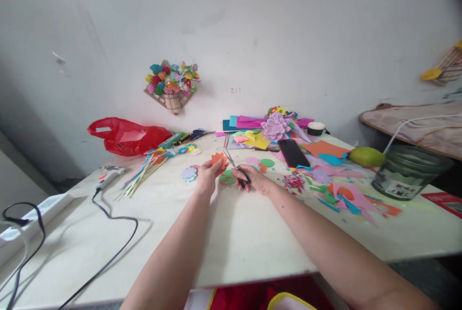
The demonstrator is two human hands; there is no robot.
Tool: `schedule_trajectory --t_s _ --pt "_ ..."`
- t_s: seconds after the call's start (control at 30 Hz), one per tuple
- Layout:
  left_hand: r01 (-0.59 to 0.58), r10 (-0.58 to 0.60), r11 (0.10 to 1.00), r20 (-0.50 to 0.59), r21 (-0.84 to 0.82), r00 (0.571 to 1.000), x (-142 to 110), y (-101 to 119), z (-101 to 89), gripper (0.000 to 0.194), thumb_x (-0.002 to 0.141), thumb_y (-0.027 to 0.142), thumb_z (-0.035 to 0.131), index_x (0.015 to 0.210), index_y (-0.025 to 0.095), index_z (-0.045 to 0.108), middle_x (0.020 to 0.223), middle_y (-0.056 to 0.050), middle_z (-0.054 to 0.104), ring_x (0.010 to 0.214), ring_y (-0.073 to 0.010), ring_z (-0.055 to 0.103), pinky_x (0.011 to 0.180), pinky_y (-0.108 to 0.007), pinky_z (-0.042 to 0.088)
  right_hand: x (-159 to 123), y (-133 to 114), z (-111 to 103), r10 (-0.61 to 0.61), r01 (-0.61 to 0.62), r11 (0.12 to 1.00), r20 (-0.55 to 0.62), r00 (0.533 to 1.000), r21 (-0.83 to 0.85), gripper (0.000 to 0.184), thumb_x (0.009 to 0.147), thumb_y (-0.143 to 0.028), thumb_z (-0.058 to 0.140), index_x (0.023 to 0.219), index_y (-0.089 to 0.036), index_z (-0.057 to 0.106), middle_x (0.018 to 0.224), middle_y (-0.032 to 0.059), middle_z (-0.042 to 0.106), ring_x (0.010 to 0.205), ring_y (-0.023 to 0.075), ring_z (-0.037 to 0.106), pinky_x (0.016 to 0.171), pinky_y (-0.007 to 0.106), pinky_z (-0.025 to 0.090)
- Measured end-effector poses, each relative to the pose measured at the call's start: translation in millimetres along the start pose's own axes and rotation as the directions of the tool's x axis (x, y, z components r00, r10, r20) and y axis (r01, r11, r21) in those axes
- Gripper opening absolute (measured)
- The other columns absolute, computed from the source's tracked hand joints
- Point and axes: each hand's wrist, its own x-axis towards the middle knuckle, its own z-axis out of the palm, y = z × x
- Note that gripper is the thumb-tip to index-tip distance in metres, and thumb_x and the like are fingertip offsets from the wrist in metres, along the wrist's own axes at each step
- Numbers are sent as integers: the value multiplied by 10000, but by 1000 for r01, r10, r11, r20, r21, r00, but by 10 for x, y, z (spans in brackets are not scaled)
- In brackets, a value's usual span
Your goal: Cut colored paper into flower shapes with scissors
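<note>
Pinches the orange, scallop-edged flower cut-out of thin sheet (pixel 219 160) between thumb and fingers of the left hand (pixel 207 175), just beyond the fingertips. Grips the slim scissors with black handles and long metal blades (pixel 246 173) in the curled right hand (pixel 254 180), pointing away and leftward, near the flower's right side.

Could nick a petal, or the left thumb, by closing the blades carelessly so near the pinch. Could also crease or tear the thin sheet by squeezing too hard, or by twisting against the metal. Risks nudging aside the flat green round cut-out (pixel 227 178), lying between and under the hands, with a low sweep of either. Might scatter the heap of tiny red and mixed scraps (pixel 294 182), right of the right hand, by swinging outward.

Cannot tell whether the blades touch the flower, nor how far apart at the tips. Cannot tell paper from foam. Hidden behind the left fingers: the flower's lower part. Hidden behind the right fingers: parts of the scissor handles.
</note>
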Motion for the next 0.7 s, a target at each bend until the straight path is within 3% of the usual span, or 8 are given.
schedule_trajectory --t_s 0.3,0.7 --pt "86 -87 994 -16 -67 996 -29 15 74 268 516 219 823 718 105 688 692 -66 697 608 -139 642 624 -248 500 -26 -74 50 41 -42 997 -25 999 -60 369 742 -514 643 776 -172 509 576 -36 574 413 69 532 295 144 306" --pt "131 -137 982 -33 -135 990 -61 10 131 154 559 127 753 685 106 667 676 -46 683 583 -110 623 584 -207 493 -27 -36 27 -6 6 999 1 1000 -40 429 742 -584 609 758 -167 511 594 -28 572 434 75 535 313 156 314"
